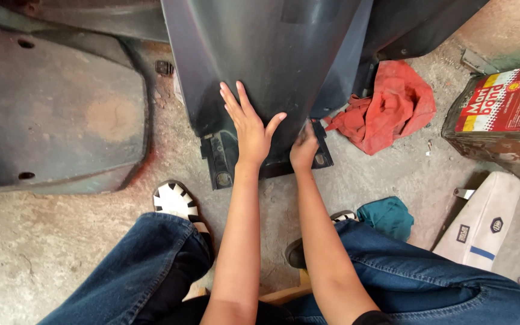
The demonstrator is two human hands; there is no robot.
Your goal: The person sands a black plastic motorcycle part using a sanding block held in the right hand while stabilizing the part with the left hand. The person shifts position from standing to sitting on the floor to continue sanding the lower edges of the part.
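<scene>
A large dark grey plastic body panel stands on the concrete floor in front of me. My left hand lies flat on its lower face, fingers spread, holding nothing. My right hand is curled at the panel's bottom right edge, gripping it just above a black bracket at the base. My knees in blue jeans and a white strapped sandal frame the bottom of the view.
A second dark panel lies flat at the left. A red rag and a teal cloth lie on the floor at the right. A rusty tin with a red label and a white panel sit at the far right.
</scene>
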